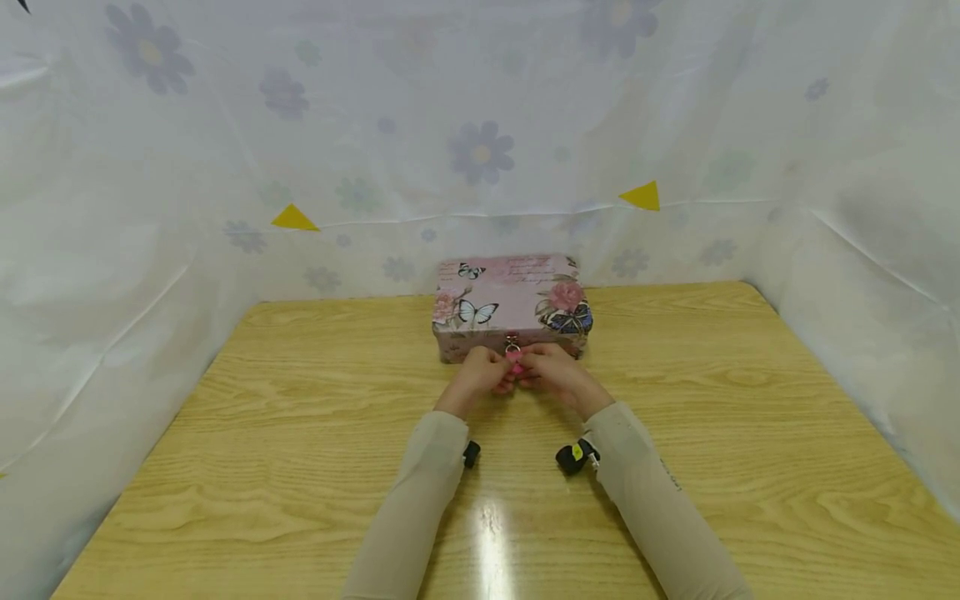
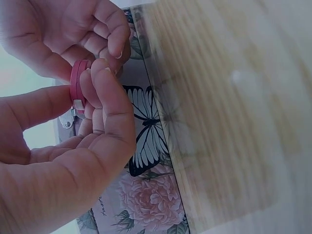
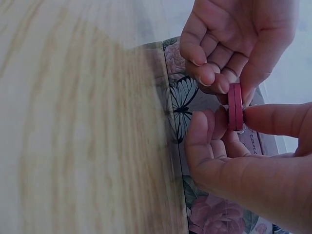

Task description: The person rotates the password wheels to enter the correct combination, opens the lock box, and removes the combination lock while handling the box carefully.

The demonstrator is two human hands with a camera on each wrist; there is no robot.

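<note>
A small pink padlock (image 1: 514, 357) hangs by its silver shackle at the metal clasp (image 1: 512, 338) on the front of a pink tin box (image 1: 513, 287) printed with butterflies and roses. My left hand (image 1: 482, 372) pinches one side of the padlock between thumb and fingers. From the other side, my right hand (image 1: 557, 372) pinches it too. Both wrist views show the padlock (image 2: 76, 84) edge-on, its body (image 3: 235, 106) between the thumbs and curled fingers. The box lid is down. Fingers hide part of the padlock's face.
The box stands near the back edge of a wooden table (image 1: 300, 433). Behind it hangs a white flowered curtain (image 1: 390, 167) with yellow triangles, and pale sheeting closes both sides. Black straps (image 1: 573, 457) sit at the wrists.
</note>
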